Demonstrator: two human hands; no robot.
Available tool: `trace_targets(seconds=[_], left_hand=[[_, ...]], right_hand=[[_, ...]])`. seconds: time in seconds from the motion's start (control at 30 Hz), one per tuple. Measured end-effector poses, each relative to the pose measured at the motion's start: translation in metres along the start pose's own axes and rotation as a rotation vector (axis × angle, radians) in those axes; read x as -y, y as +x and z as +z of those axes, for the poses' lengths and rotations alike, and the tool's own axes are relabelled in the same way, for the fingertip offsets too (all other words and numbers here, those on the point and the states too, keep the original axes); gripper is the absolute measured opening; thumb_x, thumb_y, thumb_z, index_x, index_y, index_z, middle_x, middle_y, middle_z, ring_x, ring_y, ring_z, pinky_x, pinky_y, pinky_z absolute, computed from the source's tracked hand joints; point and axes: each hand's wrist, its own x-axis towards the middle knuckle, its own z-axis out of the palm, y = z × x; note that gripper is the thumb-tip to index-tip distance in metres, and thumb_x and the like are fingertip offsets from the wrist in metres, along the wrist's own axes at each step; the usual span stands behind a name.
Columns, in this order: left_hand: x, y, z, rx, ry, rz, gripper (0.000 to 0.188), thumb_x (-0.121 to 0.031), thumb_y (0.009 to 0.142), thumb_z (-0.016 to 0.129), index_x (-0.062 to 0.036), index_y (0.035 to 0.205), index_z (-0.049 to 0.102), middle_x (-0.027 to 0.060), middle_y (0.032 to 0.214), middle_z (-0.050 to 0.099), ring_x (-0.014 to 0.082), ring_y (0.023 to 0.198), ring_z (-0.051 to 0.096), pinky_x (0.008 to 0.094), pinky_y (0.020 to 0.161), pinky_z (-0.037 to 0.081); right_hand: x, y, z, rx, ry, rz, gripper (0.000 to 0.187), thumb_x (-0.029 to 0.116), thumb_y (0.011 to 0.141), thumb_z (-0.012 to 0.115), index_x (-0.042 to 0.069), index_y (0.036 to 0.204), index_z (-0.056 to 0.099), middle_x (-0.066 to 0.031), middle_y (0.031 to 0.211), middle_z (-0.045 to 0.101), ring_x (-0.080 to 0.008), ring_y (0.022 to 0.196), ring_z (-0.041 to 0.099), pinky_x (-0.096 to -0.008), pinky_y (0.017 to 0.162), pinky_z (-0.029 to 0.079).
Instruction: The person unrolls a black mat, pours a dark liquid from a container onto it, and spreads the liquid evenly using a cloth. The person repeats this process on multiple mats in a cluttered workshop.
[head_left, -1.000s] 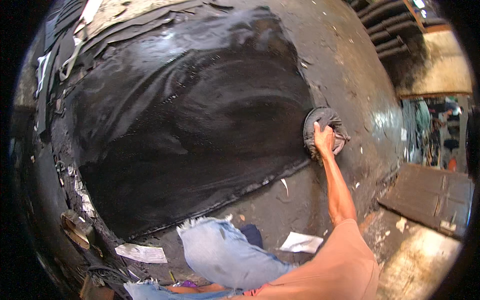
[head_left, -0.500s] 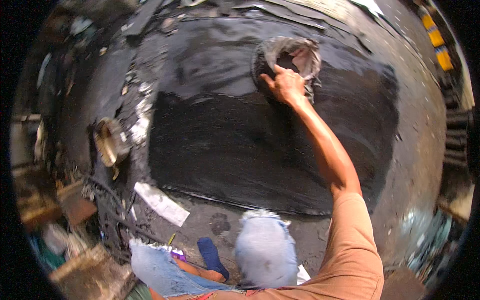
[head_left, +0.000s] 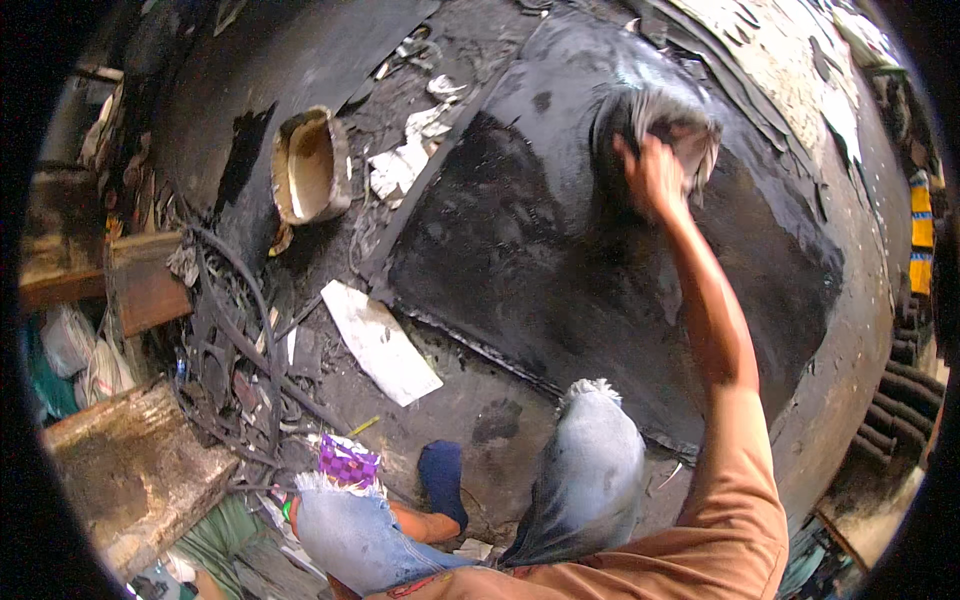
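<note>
My right hand (head_left: 655,178) reaches out over a glossy black sheet (head_left: 480,250) that lies on the ground. Its fingers are closed on the near rim of a rounded, open-topped, grey-black container (head_left: 697,140), whose wall looks crumpled and soft. The container's inside is dark, with a pinkish-grey patch on the far side. Some motion blur softens its outline and my fingertips. Wet-looking streaks shine on the sheet around it, while duller black covers the nearer part. My left hand does not show.
Left of the sheet lie an open pale-lined container (head_left: 308,165), white scraps (head_left: 400,160), a white strip (head_left: 380,342) and black hoses (head_left: 240,345). A purple checked packet (head_left: 347,460) is beside my left knee. Dark layered sheets (head_left: 745,110) border the far side; ribbed black pieces (head_left: 905,400) are at right.
The view has turned and shifted left, so the sheet now appears slanted. My right hand and the dark container stay together at the sheet's far part.
</note>
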Motion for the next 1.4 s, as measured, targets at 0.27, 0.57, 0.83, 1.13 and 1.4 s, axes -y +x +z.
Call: trace_targets(seconds=[0.27,0.57,0.83,1.13,1.4], left_hand=[[-0.108,0.113,0.112,0.106,-0.104,0.277,0.046,-0.004,0.100,0.057,-0.0055,0.144,0.047,0.0156,0.121,0.061,0.0233,0.106,0.063,0.0337,0.094,0.050],[-0.171,0.196,0.212,0.351,0.134,0.462,0.043,-0.001,0.097,0.060,-0.0039,0.139,0.051,0.0153,0.123,0.063,0.0206,0.103,0.063,0.0312,0.091,0.050],[-0.060,0.199,0.157,0.157,-0.041,0.222,0.045,-0.006,0.098,0.060,-0.0117,0.142,0.050,0.0123,0.124,0.063,0.0187,0.099,0.066,0.0288,0.077,0.051],[-0.059,0.206,0.099,-0.193,-0.243,0.185,0.044,-0.009,0.096,0.066,-0.0105,0.138,0.054,0.0116,0.122,0.066,0.0219,0.103,0.067,0.0326,0.082,0.054],[-0.166,0.211,0.196,0.113,-0.222,0.410,0.042,-0.009,0.100,0.059,-0.0081,0.141,0.051,0.0119,0.127,0.064,0.0207,0.110,0.065,0.0303,0.088,0.052]], right_hand=[[0.171,-0.046,0.109,0.099,-0.165,-0.537,0.044,0.055,0.088,0.062,0.012,0.090,0.071,-0.0109,0.078,0.072,-0.0315,0.075,0.072,-0.0498,0.067,0.056],[-0.120,-0.211,-0.038,0.008,0.011,0.521,0.051,0.055,0.093,0.061,0.005,0.094,0.069,-0.0204,0.095,0.072,-0.0389,0.088,0.070,-0.0468,0.073,0.052],[-0.307,-0.256,-0.079,-0.210,-0.131,1.055,0.075,0.062,0.094,0.051,-0.008,0.116,0.064,-0.0350,0.117,0.064,-0.0490,0.112,0.062,-0.0540,0.097,0.048],[0.062,-0.005,0.031,0.049,0.038,-0.010,0.053,0.057,0.090,0.063,0.007,0.105,0.068,-0.0192,0.100,0.073,-0.0386,0.091,0.072,-0.0501,0.078,0.057],[0.224,-0.216,0.114,0.289,0.170,-0.678,0.029,0.029,0.090,0.061,0.013,0.113,0.069,-0.0113,0.085,0.070,-0.0288,0.084,0.070,-0.0430,0.068,0.056]])
